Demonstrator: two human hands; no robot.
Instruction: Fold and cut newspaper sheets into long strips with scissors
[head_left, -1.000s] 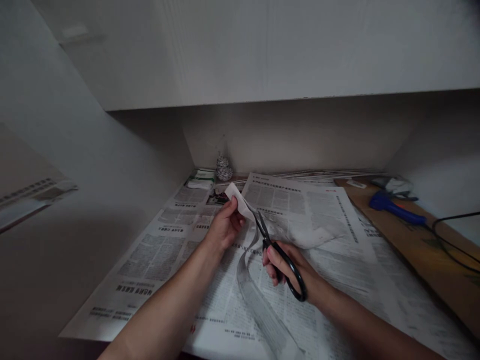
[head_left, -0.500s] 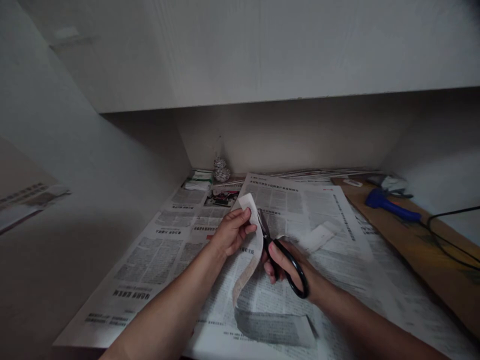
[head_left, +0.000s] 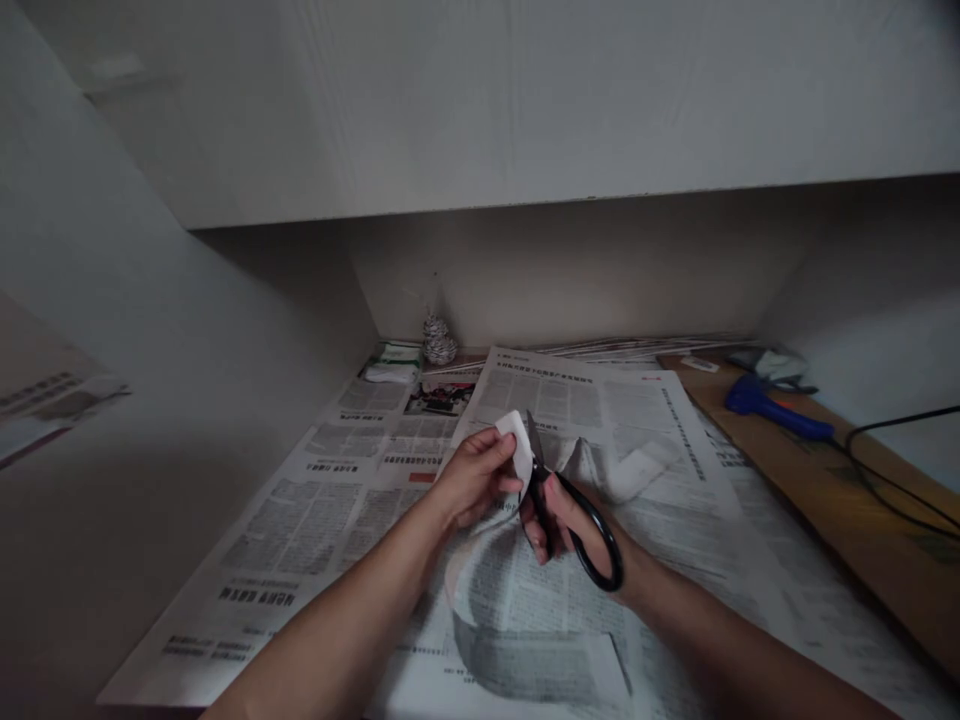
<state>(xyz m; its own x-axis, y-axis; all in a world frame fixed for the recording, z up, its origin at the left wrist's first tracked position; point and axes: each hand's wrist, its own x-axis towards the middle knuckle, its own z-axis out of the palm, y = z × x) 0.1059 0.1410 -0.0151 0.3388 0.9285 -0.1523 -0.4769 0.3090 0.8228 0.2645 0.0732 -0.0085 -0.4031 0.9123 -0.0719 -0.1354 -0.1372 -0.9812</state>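
Between the thumb and fingers of my left hand (head_left: 480, 475) is the white end of a newspaper strip (head_left: 540, 660). The rest of that strip curls down and lies toward the front of the table. My right hand (head_left: 566, 515) is wrapped round the handles of black-handled scissors (head_left: 600, 540). Their blades point away from me, right beside the held strip end. Whether the blades touch the paper I cannot tell. Another pale strip (head_left: 645, 470) lies to the right, behind the scissors, partly hidden by my right hand.
Newspaper sheets (head_left: 292, 520) cover the table. On a brown board (head_left: 795, 470) at right lies a blue glue gun (head_left: 780, 410) with a black cord. A black-and-white wound object (head_left: 439, 342) and a white-and-green packet (head_left: 394, 362) stand at the back. A white cabinet (head_left: 487, 110) overhangs the table.
The held strip end has moved slightly toward me and right, and its curl has swung left. The scissors' blades have shifted closer beside it. A thin strip now arches up behind my right hand.
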